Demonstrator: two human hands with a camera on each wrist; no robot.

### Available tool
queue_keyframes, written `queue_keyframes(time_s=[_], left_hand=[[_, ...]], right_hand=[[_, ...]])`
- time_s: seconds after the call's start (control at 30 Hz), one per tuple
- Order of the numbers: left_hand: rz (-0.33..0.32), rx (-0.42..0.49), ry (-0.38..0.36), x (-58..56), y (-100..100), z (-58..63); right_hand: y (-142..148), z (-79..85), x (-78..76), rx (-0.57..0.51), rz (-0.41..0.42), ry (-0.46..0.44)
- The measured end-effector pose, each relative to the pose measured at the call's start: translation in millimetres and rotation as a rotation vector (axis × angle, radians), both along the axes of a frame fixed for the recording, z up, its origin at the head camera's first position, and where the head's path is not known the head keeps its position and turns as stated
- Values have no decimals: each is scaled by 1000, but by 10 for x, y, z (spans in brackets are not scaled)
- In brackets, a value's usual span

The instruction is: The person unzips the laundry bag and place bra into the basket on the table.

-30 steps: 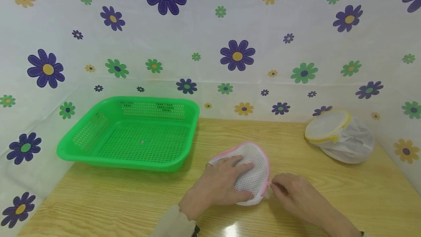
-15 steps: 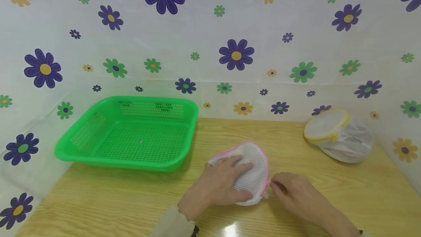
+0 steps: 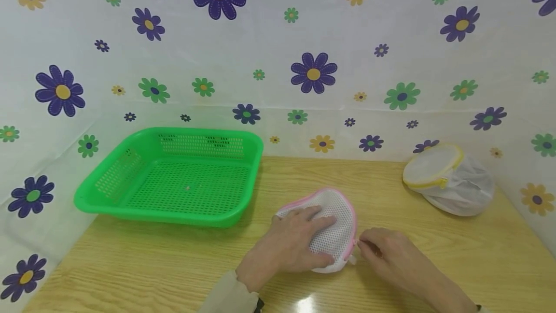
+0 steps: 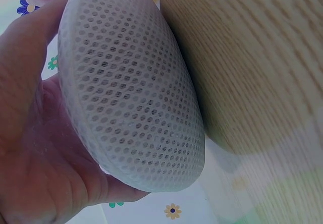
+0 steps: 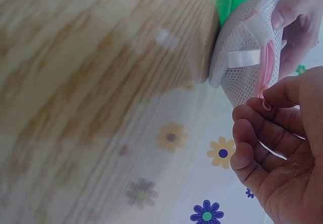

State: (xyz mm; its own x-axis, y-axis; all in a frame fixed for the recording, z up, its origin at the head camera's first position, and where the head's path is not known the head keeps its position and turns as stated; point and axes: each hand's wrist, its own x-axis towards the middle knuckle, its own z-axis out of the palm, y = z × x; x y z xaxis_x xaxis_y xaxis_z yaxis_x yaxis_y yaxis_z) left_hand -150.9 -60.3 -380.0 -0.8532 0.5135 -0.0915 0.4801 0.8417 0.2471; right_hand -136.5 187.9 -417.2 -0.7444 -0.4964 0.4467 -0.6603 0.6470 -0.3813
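Note:
A round white mesh laundry bag [image 3: 340,212] with pink trim lies on the table in the head view. My left hand [image 3: 290,239] rests on top of it, fingers spread over the mesh. In the left wrist view the bag's side [image 4: 136,93] bulges beneath the palm. My right hand [image 3: 396,259] is at the bag's right edge, thumb and forefinger pinching the small pink zipper pull [image 5: 267,106]. The pink zipper [image 5: 268,65] runs along the rim beside a white fabric tag [image 5: 244,59] in the right wrist view. What the bag contains is hidden.
A green plastic basket [image 3: 243,210] with perforated sides stands at left on the wooden table [image 3: 152,264]. Another white bag [image 3: 466,185], with a yellow zipper, lies at the back right. A flower-printed sheet [image 3: 260,37] hangs behind the table and along its sides.
Both hands keep their places, the left on the bag and the right at the zipper pull. The white tag below the pull sticks out slightly more clearly.

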Motion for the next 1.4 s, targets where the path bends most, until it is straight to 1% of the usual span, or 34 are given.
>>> queue_keyframes(time_s=[0.3, 0.6, 0.83, 1.1, 1.2, 1.4], left_hand=[[-1, 9, 2, 2, -2, 0], [-6, 10, 16, 8, -4, 2], [-9, 4, 10, 8, -4, 2], [-5, 4, 14, 9, 5, -2], [-3, 4, 17, 12, 6, -3], [-6, -5, 22, 11, 6, -5]], right_hand=[[3, -16, -24, -14, 37, 38], [-5, 4, -29, -4, 19, 38], [13, 0, -39, 14, -7, 33], [20, -7, -39, 9, -14, 39], [27, -1, -36, 8, -13, 23], [29, -11, -47, -1, -5, 48]])
